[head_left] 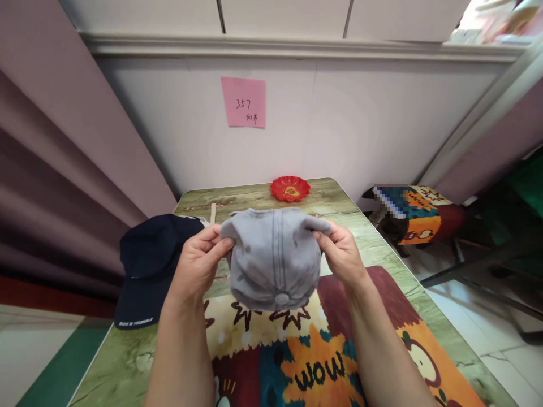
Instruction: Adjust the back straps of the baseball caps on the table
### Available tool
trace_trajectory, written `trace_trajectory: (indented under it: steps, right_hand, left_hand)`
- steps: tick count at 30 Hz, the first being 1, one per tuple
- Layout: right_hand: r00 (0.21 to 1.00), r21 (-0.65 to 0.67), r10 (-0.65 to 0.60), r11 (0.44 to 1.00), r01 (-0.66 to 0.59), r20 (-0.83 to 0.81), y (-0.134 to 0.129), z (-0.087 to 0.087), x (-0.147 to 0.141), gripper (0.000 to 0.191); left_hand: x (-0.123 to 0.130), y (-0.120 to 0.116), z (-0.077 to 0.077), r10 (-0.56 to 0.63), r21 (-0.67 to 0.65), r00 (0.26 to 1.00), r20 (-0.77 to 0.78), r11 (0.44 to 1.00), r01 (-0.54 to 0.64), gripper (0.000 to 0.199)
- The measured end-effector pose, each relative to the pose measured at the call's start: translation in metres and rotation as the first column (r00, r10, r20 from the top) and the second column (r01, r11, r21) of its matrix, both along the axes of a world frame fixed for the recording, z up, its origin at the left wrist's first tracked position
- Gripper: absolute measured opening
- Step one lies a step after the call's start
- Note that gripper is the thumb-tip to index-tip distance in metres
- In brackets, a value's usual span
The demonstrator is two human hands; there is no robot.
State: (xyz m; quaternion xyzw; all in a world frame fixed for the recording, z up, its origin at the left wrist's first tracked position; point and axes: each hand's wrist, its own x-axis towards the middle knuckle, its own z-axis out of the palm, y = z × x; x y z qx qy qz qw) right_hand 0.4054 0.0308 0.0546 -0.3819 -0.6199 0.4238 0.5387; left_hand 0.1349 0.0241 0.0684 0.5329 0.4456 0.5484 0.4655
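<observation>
A grey baseball cap (258,265) is stretched between my two hands above the table, its crown button toward me. My left hand (201,257) pinches the cap's left edge between thumb and fingers. At the opposite edge, my right hand (339,251) grips the fabric the same way. The cap's brim is hidden from this angle. Just left of my left hand lies a dark navy cap (148,249), its brim pointing toward the near left and carrying small white lettering.
A red scalloped plate (290,189) sits at the table's far edge. Under the cap, a colourful mat (314,367) printed "WOW" covers part of the marbled table (250,198). A pink note (245,103) is stuck on the wall. A stool (418,215) with similar fabric stands right.
</observation>
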Motion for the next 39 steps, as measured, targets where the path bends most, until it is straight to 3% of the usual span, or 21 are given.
trace_trajectory:
  steps: [4,7,9,11,13,18,21,25,28,31,33,35,37,39]
  right_hand:
    - [0.998,-0.151,0.013,0.988,-0.021,-0.054,0.009,-0.016,-0.009,0.038]
    - [0.978,-0.196,-0.146,0.965,0.174,0.146,0.027,-0.04,-0.007,0.042]
    - [0.875,-0.095,-0.334,0.917,0.388,0.351,0.037,-0.055,-0.001,0.045]
    - [0.784,0.022,-0.433,0.88,0.474,0.446,0.043,-0.065,0.006,0.043]
    - [0.785,0.049,-0.421,0.892,0.45,0.455,0.044,-0.068,0.01,0.038]
    - [0.751,0.122,-0.33,0.939,0.321,0.572,0.041,-0.069,-0.004,0.041]
    - [0.686,0.18,-0.233,0.972,0.15,0.689,0.037,-0.076,-0.022,0.051]
    - [0.575,0.072,-0.047,0.997,-0.021,0.817,0.03,-0.095,-0.039,0.055]
    - [0.531,-0.049,0.062,0.998,-0.039,0.845,0.029,-0.109,-0.044,0.052]
    - [0.555,-0.068,0.073,0.997,-0.031,0.829,0.031,-0.112,-0.043,0.049]
    - [0.612,-0.008,0.006,1.0,0.002,0.791,0.034,-0.105,-0.039,0.046]
    - [0.673,0.064,-0.108,0.994,0.09,0.732,0.037,-0.093,-0.031,0.043]
    - [0.664,0.074,-0.21,0.971,0.228,0.718,0.039,-0.081,-0.019,0.041]
    - [0.589,0.004,-0.214,0.942,0.336,0.779,0.039,-0.072,-0.006,0.043]
  left_hand:
    - [0.011,0.013,-0.017,0.014,-0.145,0.998,0.056,0.989,-0.005,0.035]
    - [0.008,0.03,-0.04,0.137,-0.176,0.978,-0.158,0.971,-0.164,0.035]
    - [0.0,0.038,-0.053,0.277,-0.094,0.86,-0.429,0.933,-0.347,0.035]
    - [-0.008,0.042,-0.059,0.373,0.048,0.683,-0.628,0.894,-0.445,0.037]
    - [-0.009,0.043,-0.061,0.392,0.157,0.593,-0.703,0.899,-0.408,0.039]
    - [0.024,0.04,-0.069,0.335,0.333,0.503,-0.796,0.938,-0.098,0.049]
    - [0.048,0.036,-0.085,0.246,0.265,0.383,-0.89,0.964,-0.003,0.055]
    - [0.057,0.035,-0.109,0.071,0.083,0.281,-0.957,0.996,0.031,0.055]
    - [0.052,0.038,-0.121,-0.046,-0.033,0.289,-0.956,0.998,0.049,0.052]
    - [0.048,0.043,-0.118,-0.054,-0.038,0.396,-0.916,0.998,0.05,0.045]
    - [0.042,0.045,-0.109,0.04,0.052,0.539,-0.841,0.999,0.006,0.038]
    - [0.03,0.048,-0.099,0.213,0.175,0.66,-0.721,0.977,-0.124,0.036]
    - [0.014,0.05,-0.093,0.351,0.202,0.685,-0.638,0.935,-0.291,0.035]
    - [-0.003,0.05,-0.094,0.349,0.083,0.672,-0.653,0.915,-0.395,0.032]
